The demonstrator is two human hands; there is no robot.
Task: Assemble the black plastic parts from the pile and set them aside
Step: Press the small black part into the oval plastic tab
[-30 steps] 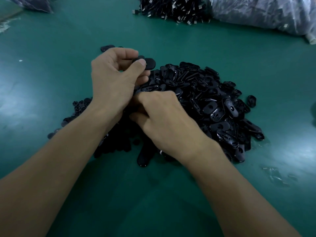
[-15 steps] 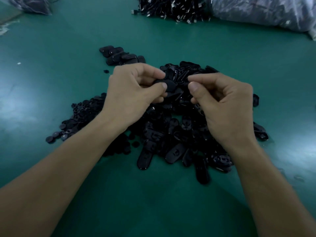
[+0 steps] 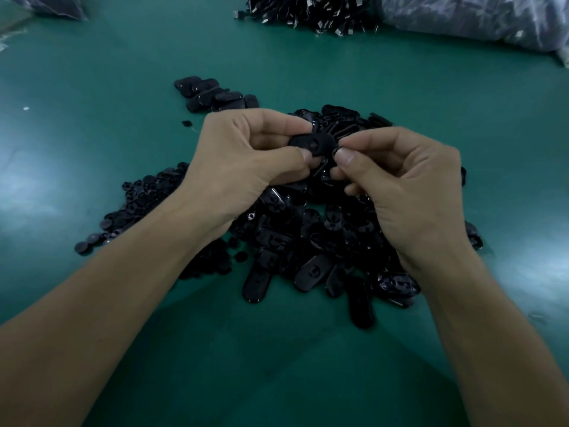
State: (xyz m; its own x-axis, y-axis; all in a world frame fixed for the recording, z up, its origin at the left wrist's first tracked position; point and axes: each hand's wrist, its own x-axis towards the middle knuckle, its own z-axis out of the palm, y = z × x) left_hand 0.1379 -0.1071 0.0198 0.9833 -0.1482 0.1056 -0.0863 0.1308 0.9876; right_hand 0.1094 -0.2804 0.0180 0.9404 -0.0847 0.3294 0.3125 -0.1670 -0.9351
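Open passage over bare green mat (image 3: 92, 87) left, right and in front of the pile (image 3: 308, 238); above it, blocked by left hand (image 3: 243, 161) and right hand (image 3: 409, 192) (both pinching one black part (image 3: 317, 144)); beyond, set-aside parts (image 3: 215, 95), then far heap (image 3: 308, 10) and bag (image 3: 462, 20)

Head-worn, wide-angle, single view. Looks forward and down onto the green desk (image 3: 92, 87) from close above (fills frame edge to edge). Near side at bottom, far side at top.
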